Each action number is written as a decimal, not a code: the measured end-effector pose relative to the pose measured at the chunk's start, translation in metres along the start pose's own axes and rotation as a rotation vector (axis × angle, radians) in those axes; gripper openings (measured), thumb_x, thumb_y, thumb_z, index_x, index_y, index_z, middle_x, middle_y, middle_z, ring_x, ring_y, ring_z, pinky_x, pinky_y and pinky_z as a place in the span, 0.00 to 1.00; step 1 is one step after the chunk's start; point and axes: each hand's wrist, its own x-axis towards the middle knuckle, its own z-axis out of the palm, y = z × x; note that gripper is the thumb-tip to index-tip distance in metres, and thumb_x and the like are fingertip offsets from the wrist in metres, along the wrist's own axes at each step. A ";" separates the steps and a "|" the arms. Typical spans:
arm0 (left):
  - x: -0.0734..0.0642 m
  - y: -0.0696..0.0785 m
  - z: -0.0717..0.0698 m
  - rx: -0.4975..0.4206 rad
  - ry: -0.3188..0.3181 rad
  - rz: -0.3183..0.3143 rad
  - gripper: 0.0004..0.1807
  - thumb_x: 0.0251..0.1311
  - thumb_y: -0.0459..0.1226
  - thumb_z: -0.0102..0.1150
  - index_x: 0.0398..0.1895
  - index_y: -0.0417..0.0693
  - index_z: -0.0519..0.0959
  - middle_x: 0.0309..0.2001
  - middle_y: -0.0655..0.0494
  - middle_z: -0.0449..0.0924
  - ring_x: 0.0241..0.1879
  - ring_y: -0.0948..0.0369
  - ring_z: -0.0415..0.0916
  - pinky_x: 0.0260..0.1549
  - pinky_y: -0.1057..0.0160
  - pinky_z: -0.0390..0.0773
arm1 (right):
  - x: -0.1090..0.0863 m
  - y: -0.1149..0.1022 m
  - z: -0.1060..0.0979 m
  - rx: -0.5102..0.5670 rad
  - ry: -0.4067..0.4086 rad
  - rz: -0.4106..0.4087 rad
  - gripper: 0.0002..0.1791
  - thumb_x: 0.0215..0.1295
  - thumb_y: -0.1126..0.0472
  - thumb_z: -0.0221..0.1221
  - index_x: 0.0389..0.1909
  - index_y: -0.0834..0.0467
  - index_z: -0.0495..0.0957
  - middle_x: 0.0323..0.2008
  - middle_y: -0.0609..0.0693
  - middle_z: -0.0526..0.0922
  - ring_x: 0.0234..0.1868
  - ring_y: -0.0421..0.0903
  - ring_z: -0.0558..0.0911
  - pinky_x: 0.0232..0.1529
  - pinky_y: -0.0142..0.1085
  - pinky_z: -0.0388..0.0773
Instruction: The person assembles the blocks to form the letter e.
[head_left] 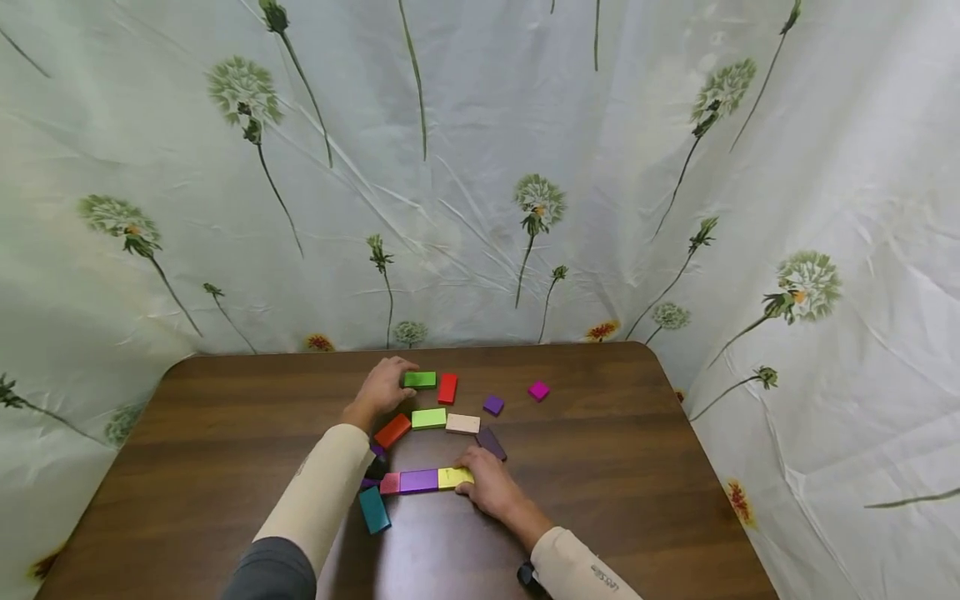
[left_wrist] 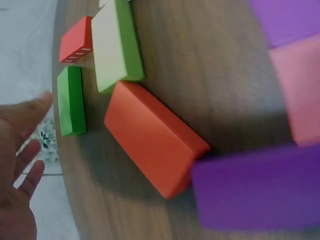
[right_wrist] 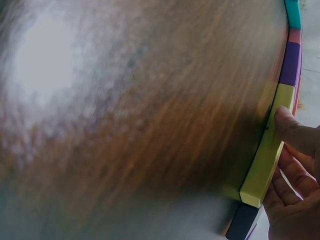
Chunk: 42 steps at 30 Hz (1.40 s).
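At the far side of the table, my left hand [head_left: 381,387] is at the left end of a green block [head_left: 422,380]. In the left wrist view its fingers are spread and loosely bent, with the green block [left_wrist: 71,102] beside the fingertips. Nearer the front, my right hand [head_left: 489,487] grips a yellow block [head_left: 450,477] at its right part. The right wrist view has the thumb on one side of the yellow block [right_wrist: 267,150] and the fingers behind it. A purple block [head_left: 418,482] and a pink block [head_left: 390,484] continue that row leftward.
A teal block [head_left: 375,510] lies at the row's left end. Orange-red [head_left: 393,431], light green [head_left: 429,418], beige [head_left: 462,424] and dark purple [head_left: 491,443] blocks form a bent line behind. Further back are a red block [head_left: 447,388], a small purple piece [head_left: 493,405] and a magenta piece [head_left: 538,391].
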 end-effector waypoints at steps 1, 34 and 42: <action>0.001 -0.001 0.001 -0.013 -0.003 -0.022 0.22 0.54 0.31 0.66 0.54 0.35 0.77 0.54 0.37 0.75 0.56 0.40 0.68 0.57 0.43 0.66 | 0.000 -0.001 0.001 -0.007 0.004 -0.011 0.14 0.51 0.62 0.71 0.39 0.61 0.84 0.36 0.48 0.80 0.40 0.44 0.79 0.45 0.34 0.74; -0.041 0.007 -0.014 -0.008 -0.008 0.132 0.18 0.47 0.32 0.71 0.43 0.37 0.80 0.37 0.49 0.78 0.38 0.52 0.76 0.38 0.53 0.78 | -0.003 -0.007 0.004 0.003 0.037 -0.046 0.14 0.48 0.64 0.71 0.37 0.62 0.83 0.34 0.48 0.80 0.39 0.45 0.79 0.44 0.35 0.75; -0.096 0.028 -0.006 -0.064 0.011 0.223 0.16 0.45 0.33 0.72 0.39 0.40 0.81 0.34 0.55 0.78 0.33 0.57 0.76 0.31 0.64 0.76 | -0.002 -0.002 0.002 0.022 0.027 -0.019 0.14 0.49 0.65 0.71 0.38 0.63 0.83 0.34 0.48 0.79 0.39 0.46 0.79 0.44 0.37 0.75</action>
